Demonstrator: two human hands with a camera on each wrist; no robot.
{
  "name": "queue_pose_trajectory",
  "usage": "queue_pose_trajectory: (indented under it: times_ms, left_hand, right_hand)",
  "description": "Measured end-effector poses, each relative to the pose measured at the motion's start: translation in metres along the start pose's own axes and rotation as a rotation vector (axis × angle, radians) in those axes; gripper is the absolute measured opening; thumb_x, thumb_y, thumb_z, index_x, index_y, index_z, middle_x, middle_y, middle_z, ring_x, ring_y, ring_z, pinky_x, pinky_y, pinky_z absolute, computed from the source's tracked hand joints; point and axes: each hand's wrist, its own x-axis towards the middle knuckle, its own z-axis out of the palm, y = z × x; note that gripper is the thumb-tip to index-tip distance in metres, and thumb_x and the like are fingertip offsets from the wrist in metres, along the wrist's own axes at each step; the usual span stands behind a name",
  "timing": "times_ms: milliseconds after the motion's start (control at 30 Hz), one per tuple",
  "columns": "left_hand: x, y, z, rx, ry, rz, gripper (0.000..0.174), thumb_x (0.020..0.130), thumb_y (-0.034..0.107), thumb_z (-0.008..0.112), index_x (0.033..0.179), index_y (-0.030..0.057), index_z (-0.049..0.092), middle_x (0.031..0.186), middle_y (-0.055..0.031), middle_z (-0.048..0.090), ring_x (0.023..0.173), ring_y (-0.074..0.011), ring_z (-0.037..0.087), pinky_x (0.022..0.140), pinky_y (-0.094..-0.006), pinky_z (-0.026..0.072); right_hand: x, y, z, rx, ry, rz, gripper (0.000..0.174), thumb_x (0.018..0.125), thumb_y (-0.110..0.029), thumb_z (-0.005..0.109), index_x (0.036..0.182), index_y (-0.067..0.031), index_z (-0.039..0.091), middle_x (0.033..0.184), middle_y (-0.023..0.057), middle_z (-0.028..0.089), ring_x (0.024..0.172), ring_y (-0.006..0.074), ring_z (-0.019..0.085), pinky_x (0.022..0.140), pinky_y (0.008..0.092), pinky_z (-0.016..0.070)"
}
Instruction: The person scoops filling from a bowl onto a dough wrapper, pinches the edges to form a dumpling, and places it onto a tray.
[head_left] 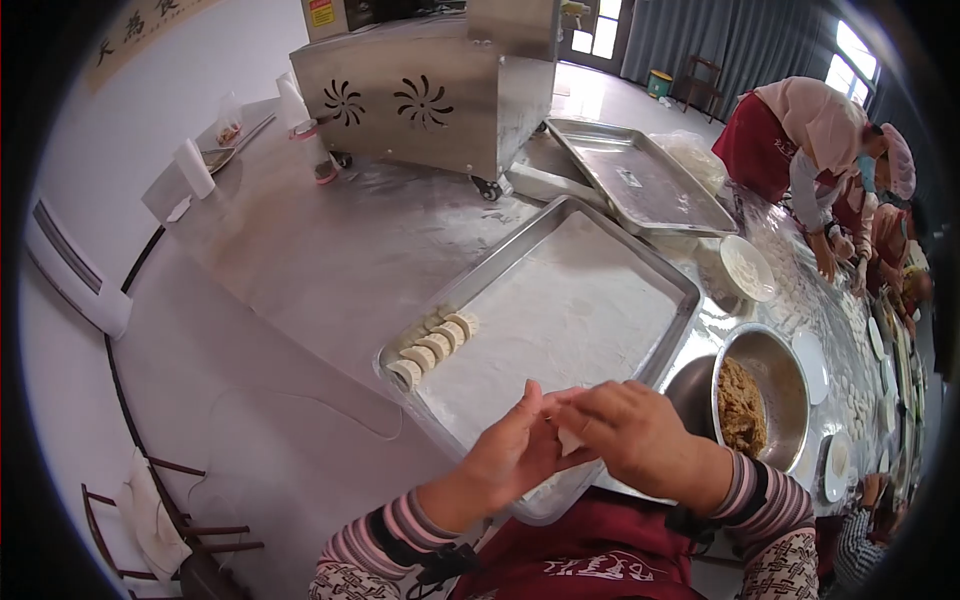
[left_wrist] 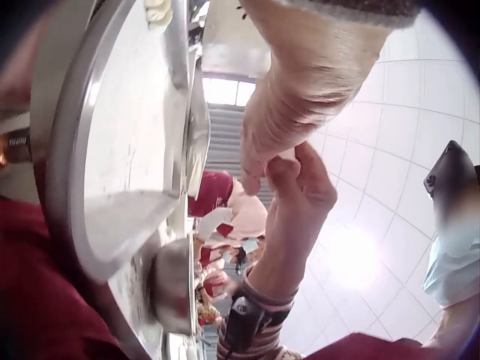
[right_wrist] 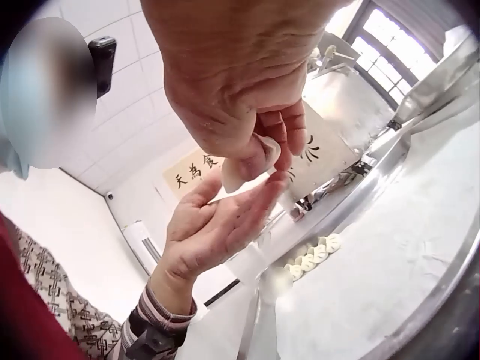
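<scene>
Just over the near rim of the floured tray [head_left: 520, 243], both hands meet around one small dumpling [right_wrist: 249, 169]. The right hand [head_left: 640, 435] pinches it from above: its fingers [right_wrist: 291, 129] and thumb are curled round the pale dough edge. The left hand [head_left: 510, 450] lies under and beside it with the palm turned up. Its fingers [right_wrist: 244, 214] are nearly straight and touch the dumpling's underside rather than clamping it.

The dumpling looks light, soft and easily squashed. The dough is thin and would probably tear or split at the seam if squeezed on the belly, where the filling sits. The safer hold seems to be the folded edge, pinched gently, with the other hand's flat fingers bearing the weight from below. Flour on the skin should keep it from sticking, but it may also make the dumpling a little slippery.

At the tray's left edge lies a row of finished dumplings [head_left: 432, 345], touching one another. Just right of the tray a metal bowl [head_left: 792, 362] holds brown filling [head_left: 740, 405]. Beyond the tray's far corner a second tray [head_left: 640, 180] rests on the tabletop [head_left: 330, 250]. A steel machine [head_left: 430, 90] stands behind it. Well to the tray's far right, people [head_left: 830, 130] bend over the same tabletop.
</scene>
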Motion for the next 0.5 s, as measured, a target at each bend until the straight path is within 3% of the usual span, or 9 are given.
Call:
queue_pose_trajectory:
  times_ms: [67,133,200,267,333,367,400,433,500]
  left_hand:
    - [-0.008,0.028,-0.017,0.285,0.024,0.054,0.067,0.097,0.056,0.033,0.133,-0.0005,0.042,0.116,-0.0098,0.059,0.108,-0.0206,0.058,0.097,-0.0369,0.0439]
    - [-0.008,0.078,-0.04,0.615,0.214,0.478,0.05,0.1,0.042,0.038,0.124,0.0001,0.051,0.109,-0.0103,0.062,0.099,-0.02,0.061,0.092,-0.0349,0.0462]
    - [-0.001,0.134,-0.085,0.751,0.406,0.716,0.036,0.1,0.029,0.044,0.118,-0.0006,0.053,0.108,-0.0098,0.062,0.094,-0.0177,0.06,0.087,-0.0317,0.048]
    - [0.011,0.175,-0.137,1.047,0.669,0.818,0.027,0.097,0.019,0.049,0.114,-0.0014,0.055,0.106,-0.0097,0.062,0.089,-0.0158,0.06,0.08,-0.0311,0.0498]
    - [0.019,0.197,-0.2,1.338,0.823,0.755,0.024,0.093,0.014,0.053,0.111,-0.0008,0.056,0.103,-0.0104,0.062,0.088,-0.0162,0.06,0.075,-0.0303,0.0504]
    - [0.018,0.202,-0.228,1.335,0.818,0.755,0.024,0.093,0.014,0.053,0.111,-0.0008,0.056,0.103,-0.0104,0.062,0.088,-0.0162,0.06,0.075,-0.0303,0.0504]
    - [0.015,0.202,-0.255,1.546,0.842,0.854,0.023,0.091,0.012,0.055,0.11,-0.0002,0.057,0.101,-0.0107,0.061,0.086,-0.017,0.059,0.072,-0.0301,0.05]
    - [0.015,0.201,-0.263,1.758,0.855,0.951,0.023,0.088,0.009,0.057,0.11,0.0003,0.057,0.098,-0.0109,0.06,0.083,-0.0178,0.059,0.07,-0.0298,0.0496]
    - [0.014,0.197,-0.263,1.799,0.878,0.947,0.025,0.086,0.008,0.059,0.11,0.0003,0.056,0.097,-0.0111,0.058,0.08,-0.019,0.058,0.069,-0.0297,0.0491]
  right_hand:
    - [0.009,0.014,0.009,0.209,0.145,0.164,0.036,0.072,-0.001,0.065,0.108,-0.0071,0.063,0.094,0.0106,0.061,0.08,0.0293,0.063,0.068,0.0339,0.0515]
    - [0.02,0.031,0.019,0.428,0.245,0.286,0.034,0.074,0.003,0.065,0.107,-0.0042,0.063,0.092,0.0123,0.061,0.078,0.0298,0.063,0.067,0.0334,0.0517]
    - [0.034,0.046,0.03,0.502,0.231,0.384,0.033,0.074,0.003,0.068,0.107,-0.0014,0.064,0.092,0.0121,0.062,0.078,0.026,0.064,0.067,0.0321,0.051]
    - [0.048,0.066,0.055,0.672,0.219,0.563,0.029,0.078,0.007,0.065,0.106,0.0027,0.063,0.093,0.0089,0.063,0.079,0.0172,0.065,0.07,0.0278,0.0516]
    - [0.061,0.08,0.076,0.722,0.205,0.612,0.023,0.082,0.001,0.065,0.104,0.0055,0.063,0.094,0.0073,0.062,0.079,0.0136,0.063,0.069,0.0264,0.0508]
    - [0.069,0.082,0.084,0.795,0.2,0.693,0.022,0.082,-0.001,0.066,0.103,0.0062,0.063,0.093,0.0076,0.062,0.078,0.0133,0.063,0.068,0.0259,0.0504]
    - [0.076,0.086,0.093,0.869,0.196,0.776,0.022,0.083,-0.004,0.066,0.102,0.0069,0.063,0.092,0.0079,0.062,0.077,0.0129,0.062,0.068,0.0254,0.05]
    - [0.082,0.09,0.102,0.816,0.204,0.761,0.024,0.083,-0.006,0.067,0.102,0.007,0.063,0.091,0.0074,0.063,0.076,0.0122,0.061,0.066,0.0251,0.049]
    - [0.097,0.097,0.111,0.813,0.174,0.84,0.024,0.082,-0.007,0.068,0.101,0.0066,0.064,0.089,0.0075,0.063,0.075,0.0124,0.061,0.065,0.0252,0.0484]
